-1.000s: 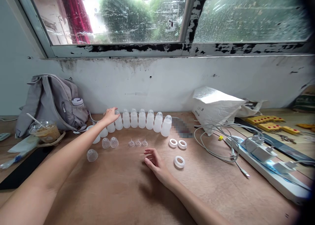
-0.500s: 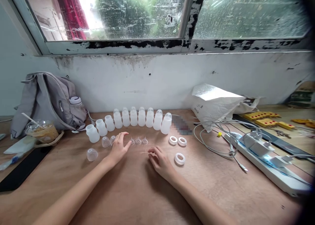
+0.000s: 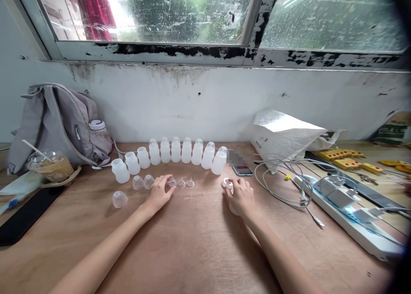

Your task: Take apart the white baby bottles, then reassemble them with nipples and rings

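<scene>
My left hand (image 3: 159,193) rests low over the table, thumb and forefinger at the two sides of the leftmost clear bottle nipple (image 3: 172,182). Two more nipples (image 3: 185,183) stand beside it in a row. My right hand (image 3: 242,196) is curled down over the white screw rings, its fingers closed on one that they mostly hide. Another white ring (image 3: 227,183) shows at its fingertips, and a further ring (image 3: 233,209) lies partly under the palm. Clear domed caps (image 3: 138,182) sit left of my left hand, with a single cap (image 3: 120,199) nearer me.
Frosted baby bottles (image 3: 175,152) stand in an arc behind, several capped; three open-necked bottles (image 3: 120,172) are at the left. A phone (image 3: 243,170), cables (image 3: 279,191), a power strip (image 3: 346,221) and a white bag (image 3: 284,135) lie right. Left are a drink cup (image 3: 56,169) and backpack (image 3: 61,122).
My left hand has come from the bottles at the back down to the nipples. My right hand has moved right, from the middle of the table onto the white rings.
</scene>
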Demonstrator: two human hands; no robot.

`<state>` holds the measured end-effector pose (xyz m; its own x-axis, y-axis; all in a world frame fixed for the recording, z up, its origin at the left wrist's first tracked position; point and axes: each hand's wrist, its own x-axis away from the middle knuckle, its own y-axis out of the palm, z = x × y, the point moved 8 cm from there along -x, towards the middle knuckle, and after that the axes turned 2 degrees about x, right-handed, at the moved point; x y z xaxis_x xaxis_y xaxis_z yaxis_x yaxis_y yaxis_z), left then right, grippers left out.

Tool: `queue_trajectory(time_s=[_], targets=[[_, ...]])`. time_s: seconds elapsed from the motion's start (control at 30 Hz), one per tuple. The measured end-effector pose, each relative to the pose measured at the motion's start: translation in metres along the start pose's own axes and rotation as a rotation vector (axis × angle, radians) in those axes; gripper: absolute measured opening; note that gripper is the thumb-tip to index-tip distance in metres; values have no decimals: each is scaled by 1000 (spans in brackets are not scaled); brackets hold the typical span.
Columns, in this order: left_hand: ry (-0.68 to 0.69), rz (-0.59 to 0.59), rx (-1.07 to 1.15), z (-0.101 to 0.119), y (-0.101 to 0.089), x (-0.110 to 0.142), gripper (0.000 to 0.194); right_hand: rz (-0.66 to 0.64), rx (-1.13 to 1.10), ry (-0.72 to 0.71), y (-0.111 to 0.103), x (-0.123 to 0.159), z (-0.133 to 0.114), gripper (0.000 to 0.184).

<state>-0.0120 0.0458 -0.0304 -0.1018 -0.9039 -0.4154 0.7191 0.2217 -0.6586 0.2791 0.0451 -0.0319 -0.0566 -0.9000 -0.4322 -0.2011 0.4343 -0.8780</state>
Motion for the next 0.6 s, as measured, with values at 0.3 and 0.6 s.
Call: queue_trajectory(time_s=[0.3,0.6], targets=[[-58,43,70,-6,7,-7,12,-154,-186,-232,5,11,-41,10],[166,-194,197,59,24,33,20,-188,-641,-317,-3,41,-87,19]])
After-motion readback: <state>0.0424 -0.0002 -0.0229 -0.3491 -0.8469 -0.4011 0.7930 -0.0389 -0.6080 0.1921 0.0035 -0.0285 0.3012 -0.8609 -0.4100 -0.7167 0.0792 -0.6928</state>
